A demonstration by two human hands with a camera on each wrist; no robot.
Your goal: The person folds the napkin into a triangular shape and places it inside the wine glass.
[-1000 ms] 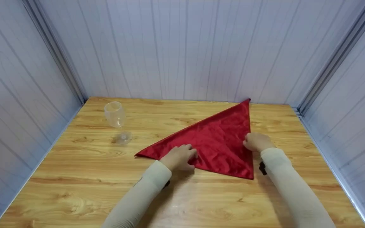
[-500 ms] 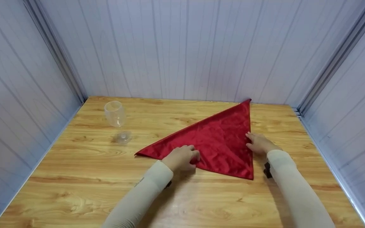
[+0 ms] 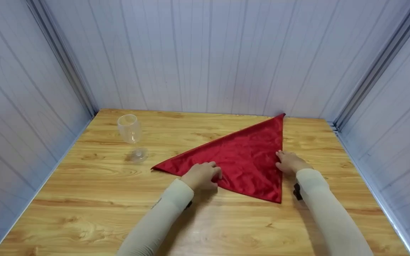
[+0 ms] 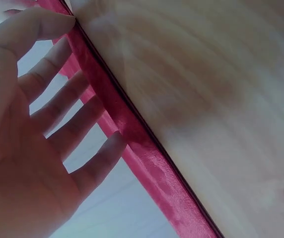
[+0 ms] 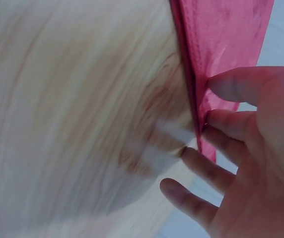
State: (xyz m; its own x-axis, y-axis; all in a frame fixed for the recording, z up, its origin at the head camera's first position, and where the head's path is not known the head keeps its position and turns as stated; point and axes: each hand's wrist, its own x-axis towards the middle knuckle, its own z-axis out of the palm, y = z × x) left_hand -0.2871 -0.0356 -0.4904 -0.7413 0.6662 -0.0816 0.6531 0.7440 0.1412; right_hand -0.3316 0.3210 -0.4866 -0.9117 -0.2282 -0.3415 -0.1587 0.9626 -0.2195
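Observation:
A shiny red cloth (image 3: 244, 153), folded into a triangle, lies on the wooden table. My left hand (image 3: 202, 176) is at its front edge, fingers reaching over the fabric. In the left wrist view its spread fingertips rest on the red cloth (image 4: 127, 124) near the dark hem, with the thumb at the edge. My right hand (image 3: 292, 163) touches the cloth's right edge with extended fingers. The right wrist view shows thumb and first fingertips at the hem of the red cloth (image 5: 221, 44), while the outer fingers stick out past it over bare wood.
A clear stemmed wine glass (image 3: 129, 129) stands upright at the back left of the table (image 3: 84, 213), left of the cloth. Pale panelled walls (image 3: 205, 57) close in the back and both sides. The cloth's far corner reaches close to the back wall.
My right hand's curled fingers have loosened and straightened at the edge. The cloth has turned slightly: its far corner shifted right, its near corner a little left. My left hand has barely moved.

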